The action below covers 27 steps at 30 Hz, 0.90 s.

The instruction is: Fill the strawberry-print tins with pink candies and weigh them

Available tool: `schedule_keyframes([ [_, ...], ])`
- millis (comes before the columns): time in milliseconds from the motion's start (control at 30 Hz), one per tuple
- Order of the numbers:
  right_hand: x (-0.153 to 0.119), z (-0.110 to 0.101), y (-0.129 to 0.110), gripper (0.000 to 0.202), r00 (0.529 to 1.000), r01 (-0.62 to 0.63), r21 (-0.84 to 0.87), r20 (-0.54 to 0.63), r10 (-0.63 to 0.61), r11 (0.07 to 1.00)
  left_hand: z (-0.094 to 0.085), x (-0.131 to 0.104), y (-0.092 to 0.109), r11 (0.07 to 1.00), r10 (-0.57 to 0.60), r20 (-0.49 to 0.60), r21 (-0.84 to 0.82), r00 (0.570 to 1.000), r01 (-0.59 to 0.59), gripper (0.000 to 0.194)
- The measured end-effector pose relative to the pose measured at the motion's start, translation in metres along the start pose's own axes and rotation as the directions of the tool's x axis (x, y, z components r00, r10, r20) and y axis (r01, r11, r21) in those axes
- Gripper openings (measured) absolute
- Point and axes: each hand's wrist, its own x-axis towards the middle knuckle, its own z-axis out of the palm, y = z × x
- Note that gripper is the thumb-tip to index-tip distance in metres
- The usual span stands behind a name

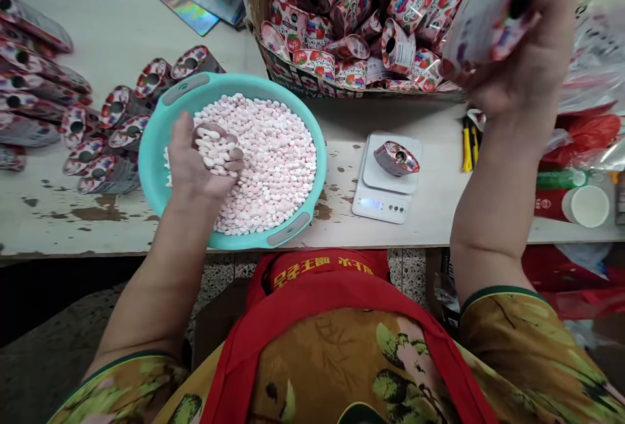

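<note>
Over the left part of a turquoise basin [318,150] full of small white and pale pink candies [278,157], my left hand [202,163] is palm up, its fingers curled around a heap of candies. My right hand [532,53], raised at the upper right by the cardboard box, grips a printed strawberry package [483,27] with a dark round hole; it is partly blurred. Between the hands, a white digital scale [381,205] carries one small strawberry package [396,158] with a round opening on top.
A cardboard box [258,4] full of strawberry packages stands at the back. More packages [114,108] are grouped left of the basin. A yellow cutter [470,147] lies right of the scale. Plastic bags and a red cup [554,204] are at the far right.
</note>
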Motion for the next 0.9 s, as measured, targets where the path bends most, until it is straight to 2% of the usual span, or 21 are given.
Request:
schedule_keyframes([
  [67, -0.031, 0.01, -0.015, 0.061, 0.995, -0.084, 0.221, 0.076, 0.069, 0.972, -0.003, 0.0, 0.001, 1.0, -0.011, -0.004, 0.006, 1.0, 0.011, 0.048],
  [133, -0.059, 0.031, -0.021, 0.058, 0.984, -0.148, 0.429, 0.155, 0.089, 0.891, -0.005, 0.003, -0.002, 1.0, -0.021, -0.028, 0.015, 0.999, 0.021, 0.044],
  [200, -0.082, 0.057, -0.019, 0.054, 0.966, -0.19, 0.518, 0.25, 0.065, 0.834, -0.006, 0.006, -0.008, 0.998, -0.057, -0.04, 0.014, 0.998, 0.058, 0.039],
  [300, -0.107, 0.099, -0.018, 0.061, 0.934, -0.141, 0.367, 0.356, 0.001, 0.92, -0.004, 0.008, -0.009, 0.997, -0.073, -0.033, -0.01, 0.997, 0.073, 0.039],
  [400, -0.122, 0.135, -0.027, 0.055, 0.873, -0.002, 0.215, 0.477, -0.103, 0.977, 0.007, -0.005, 0.008, 0.993, -0.033, -0.046, -0.115, 0.998, 0.028, 0.045],
  [500, -0.13, 0.166, -0.041, 0.048, 0.777, 0.088, 0.207, 0.598, -0.197, 0.974, 0.027, -0.025, 0.032, 0.966, 0.062, -0.054, -0.249, 0.997, -0.074, 0.047],
  [567, -0.132, 0.187, -0.048, 0.042, 0.741, 0.15, 0.202, 0.625, -0.246, 0.968, 0.041, -0.034, 0.039, 0.939, 0.174, -0.076, -0.289, 0.982, -0.189, 0.046],
  [700, -0.134, 0.22, -0.054, 0.037, 0.778, 0.24, 0.139, 0.565, -0.276, 0.961, 0.049, -0.033, 0.032, 0.917, 0.317, -0.112, -0.219, 0.942, -0.335, 0.045],
  [900, -0.132, 0.238, -0.049, 0.04, 0.802, 0.166, 0.1, 0.565, -0.194, 0.981, 0.041, -0.019, 0.02, 0.881, 0.401, -0.096, -0.232, 0.911, -0.412, 0.04],
])
